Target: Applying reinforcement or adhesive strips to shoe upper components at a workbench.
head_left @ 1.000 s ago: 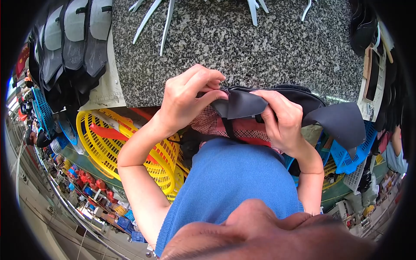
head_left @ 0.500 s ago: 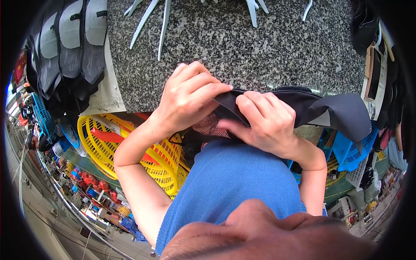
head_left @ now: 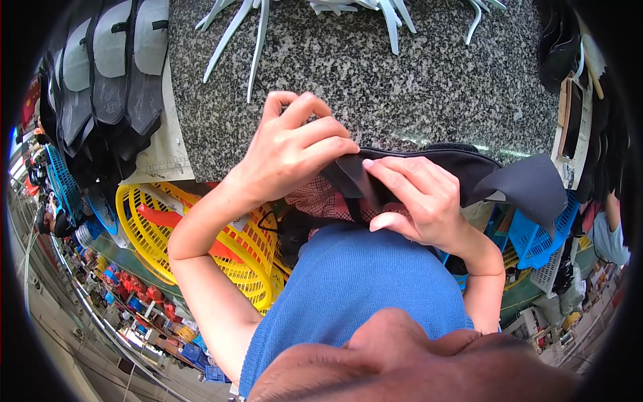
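Note:
A black fabric piece (head_left: 475, 175) lies along the near edge of the speckled granite worktop (head_left: 435, 87), its right end draping as a loose flap. At its left end, my left hand (head_left: 288, 151) is closed, pinching the fabric's upper edge between thumb and fingers. The fingers of my right hand (head_left: 425, 201) are stretched out over the black fabric, with the thumb held apart below them. Pink checked cloth (head_left: 321, 201) shows beneath my left hand, near my body.
White branching plastic pieces (head_left: 257, 50) lie on the worktop's far side. Black pieces with grey patches (head_left: 110, 94) hang at left. Below the worktop are a yellow basket (head_left: 269, 288) and blue baskets (head_left: 532, 241). Another person's arm (head_left: 612, 214) shows at far right.
My right thumb has moved away from the fabric and its fingers have straightened. My left hand keeps its pinch, with its upper fingers lifted and bent. The view has shifted slightly.

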Available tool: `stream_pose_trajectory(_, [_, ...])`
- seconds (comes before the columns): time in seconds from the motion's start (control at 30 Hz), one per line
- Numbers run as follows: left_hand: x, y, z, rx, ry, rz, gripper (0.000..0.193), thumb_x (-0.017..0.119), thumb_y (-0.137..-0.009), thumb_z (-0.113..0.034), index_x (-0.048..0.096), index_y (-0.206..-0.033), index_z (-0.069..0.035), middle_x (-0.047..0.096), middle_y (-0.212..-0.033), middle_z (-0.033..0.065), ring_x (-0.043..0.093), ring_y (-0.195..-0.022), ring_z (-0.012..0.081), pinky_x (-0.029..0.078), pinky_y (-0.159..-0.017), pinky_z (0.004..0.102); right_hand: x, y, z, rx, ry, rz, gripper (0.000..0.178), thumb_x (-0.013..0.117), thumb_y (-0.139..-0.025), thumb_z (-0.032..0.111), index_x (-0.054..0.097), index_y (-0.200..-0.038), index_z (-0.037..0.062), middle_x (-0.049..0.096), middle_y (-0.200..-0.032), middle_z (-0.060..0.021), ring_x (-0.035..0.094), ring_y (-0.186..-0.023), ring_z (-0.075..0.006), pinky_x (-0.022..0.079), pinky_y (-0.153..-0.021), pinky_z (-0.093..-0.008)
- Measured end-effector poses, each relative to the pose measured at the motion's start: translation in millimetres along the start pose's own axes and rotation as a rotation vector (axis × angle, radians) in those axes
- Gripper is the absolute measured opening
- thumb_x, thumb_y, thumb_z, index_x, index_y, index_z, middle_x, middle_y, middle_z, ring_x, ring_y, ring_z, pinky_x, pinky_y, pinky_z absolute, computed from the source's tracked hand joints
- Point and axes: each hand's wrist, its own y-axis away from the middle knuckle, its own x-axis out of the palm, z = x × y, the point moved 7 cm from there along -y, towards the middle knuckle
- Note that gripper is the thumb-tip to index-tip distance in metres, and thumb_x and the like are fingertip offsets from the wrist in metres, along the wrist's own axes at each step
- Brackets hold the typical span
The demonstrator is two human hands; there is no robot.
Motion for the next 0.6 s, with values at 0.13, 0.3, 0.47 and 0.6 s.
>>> stream_pose_trajectory(0.13, [0.6, -4.0, -2.1, 0.201, -0.189, 0.031, 0.024, 0.072, -0.078, -0.027, 0.08, -0.1, -0.025, 0.073, -0.102, -0.0125, 0.062, -0.099, 0.0146, 0.037, -0.099, 0.0431, 8.7, 3.9, 3.2, -0.055, 0.153, 0.037, 0.073, 0.067, -0.088, 0.062, 0.071, -0.135, 0.0067, 0.068, -0.115, -0.005, 0.065, -0.095, -0.0211, 0.056, -0.082, -0.0348])
stream_pose_trajectory(0.3, [-3.5, 0.9, -4.0, 0.301, -0.327, -0.026, 0.031, 0.072, -0.078, -0.026, 0.082, -0.107, -0.023, 0.075, -0.117, -0.0111, 0.065, -0.107, 0.0131, 0.039, -0.104, 0.0442, 18.7, -1.7, 6.4, -0.027, 0.339, 0.101, 0.084, 0.062, -0.086, 0.067, 0.064, -0.147, 0.0106, 0.059, -0.121, 0.0018, 0.054, -0.093, -0.0187, 0.048, -0.079, -0.0336])
stream_pose_trajectory(0.47, [-12.1, 8.3, -34.2, 0.152, 0.101, -0.07, 0.039, 0.07, -0.081, -0.015, 0.072, -0.116, 0.002, 0.073, -0.117, 0.0158, 0.072, -0.107, 0.0317, 0.061, -0.091, 0.0462, 18.6, 5.8, 9.1, 0.026, 0.371, 0.069, 0.077, 0.065, -0.085, 0.067, 0.07, -0.136, 0.0102, 0.061, -0.124, -0.0005, 0.057, -0.099, -0.0207, 0.048, -0.081, -0.0363])
stream_pose_trajectory(0.6, [34.0, 24.9, -70.7, 0.02, -0.111, 0.061, 0.037, 0.071, -0.101, -0.022, 0.067, -0.123, 0.008, 0.067, -0.133, 0.0236, 0.067, -0.124, 0.0374, 0.057, -0.106, 0.0463, 3.0, 23.6, 9.3, -0.036, 0.353, -0.014, 0.078, 0.073, -0.082, 0.059, 0.068, -0.135, 0.0016, 0.066, -0.127, -0.0053, 0.065, -0.111, -0.0208, 0.054, -0.089, -0.0357])
